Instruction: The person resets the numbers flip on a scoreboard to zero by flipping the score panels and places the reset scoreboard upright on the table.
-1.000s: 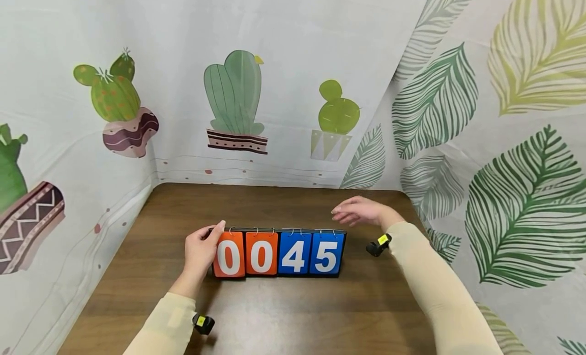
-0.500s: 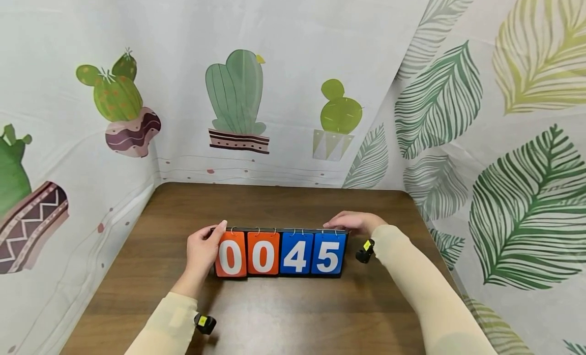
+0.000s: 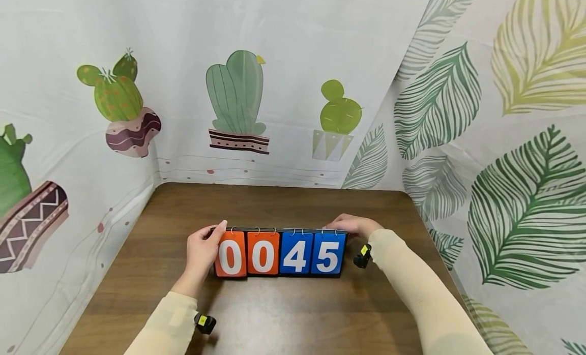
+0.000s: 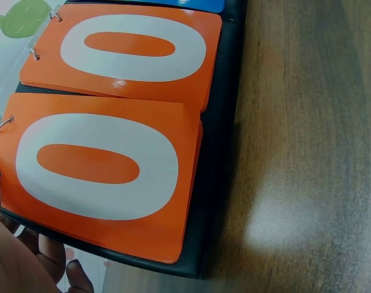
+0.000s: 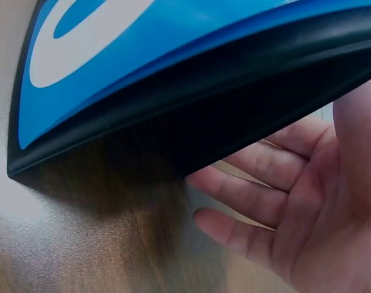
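Note:
A black flip scoreboard (image 3: pixel 279 276) stands tilted on the table, two orange cards reading 0 0 and two blue cards reading 4 5, hung from metal rings. At its upper left corner my left hand (image 3: pixel 202 251) grips the edge, thumb over the front and fingers behind, as the orange cards (image 4: pixel 100 165) show up close in the left wrist view. My right hand (image 3: pixel 353 225) holds the upper right corner from behind. The right wrist view shows its fingers (image 5: pixel 252 198) curved behind the rear panel; its thumb tip is out of sight.
The brown wooden table (image 3: pixel 293 319) extends around the scoreboard on every side. Behind it hangs a white curtain (image 3: pixel 293 34) printed with cacti, and a leaf-printed curtain (image 3: pixel 526 156) is at the right. Black wrist cameras (image 3: pixel 205 323) sit at both cuffs.
My right hand has come down and left from above the table to the scoreboard's upper right corner. My left hand keeps its hold, and the numbers still read 00 45.

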`<state>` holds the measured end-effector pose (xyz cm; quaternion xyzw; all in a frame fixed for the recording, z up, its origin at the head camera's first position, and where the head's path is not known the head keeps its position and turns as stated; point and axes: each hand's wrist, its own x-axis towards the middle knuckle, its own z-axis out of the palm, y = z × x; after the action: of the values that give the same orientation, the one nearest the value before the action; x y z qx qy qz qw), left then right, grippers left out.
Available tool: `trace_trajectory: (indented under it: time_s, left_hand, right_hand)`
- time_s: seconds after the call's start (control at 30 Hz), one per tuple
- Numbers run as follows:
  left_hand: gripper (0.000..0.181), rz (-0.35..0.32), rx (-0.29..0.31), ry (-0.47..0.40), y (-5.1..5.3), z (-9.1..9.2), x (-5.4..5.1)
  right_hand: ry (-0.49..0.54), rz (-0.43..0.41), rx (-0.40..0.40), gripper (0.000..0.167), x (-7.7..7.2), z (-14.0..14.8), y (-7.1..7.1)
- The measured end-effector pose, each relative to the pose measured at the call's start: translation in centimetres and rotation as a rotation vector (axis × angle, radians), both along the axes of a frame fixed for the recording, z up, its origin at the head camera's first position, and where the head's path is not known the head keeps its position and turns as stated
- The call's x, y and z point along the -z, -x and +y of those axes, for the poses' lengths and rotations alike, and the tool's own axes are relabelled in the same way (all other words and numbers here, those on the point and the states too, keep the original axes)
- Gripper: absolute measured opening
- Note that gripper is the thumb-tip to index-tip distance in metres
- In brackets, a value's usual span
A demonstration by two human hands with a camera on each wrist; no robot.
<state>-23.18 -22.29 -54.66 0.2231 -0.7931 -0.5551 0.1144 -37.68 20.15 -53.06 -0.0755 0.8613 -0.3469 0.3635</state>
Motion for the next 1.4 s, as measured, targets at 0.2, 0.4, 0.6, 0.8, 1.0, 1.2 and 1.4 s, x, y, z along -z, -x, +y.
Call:
trace_trajectory:
  time_s: [0.2, 0.4, 0.6, 0.8, 1.0, 1.2, 1.4]
  left_hand:
    - [0.069, 0.006, -0.001, 0.0, 0.0, 0.0, 0.1]
    - [0.068, 0.008, 0.0, 0.009, 0.1, 0.0, 0.2]
    - [0.07, 0.004, 0.003, 0.004, 0.1, 0.0, 0.2]
    - [0.069, 0.007, 0.003, 0.002, 0.0, 0.0, 0.2]
    - [0.066, 0.02, -0.007, 0.026, 0.1, 0.1, 0.2]
    - [0.063, 0.041, -0.019, 0.039, 0.1, 0.2, 0.4]
    - [0.067, 0.023, -0.015, 0.029, 0.1, 0.1, 0.3]
  right_hand:
    - [0.034, 0.032, -0.083, 0.046, 0.2, -0.4, 0.4]
    - [0.03, 0.059, -0.058, 0.037, 0.5, -0.8, 0.2]
    - [-0.01, 0.153, -0.04, 0.027, 0.7, -1.0, 0.2]
    - [0.028, 0.238, -0.017, 0.019, 1.5, -1.1, 0.7]
    - [0.082, 0.414, -0.007, 0.016, 2.0, -1.4, 1.4]
    - [0.054, 0.44, -0.016, 0.019, 2.2, -1.4, 1.5]
    - [0.065, 0.389, 0.008, 0.02, 1.9, -1.2, 1.5]
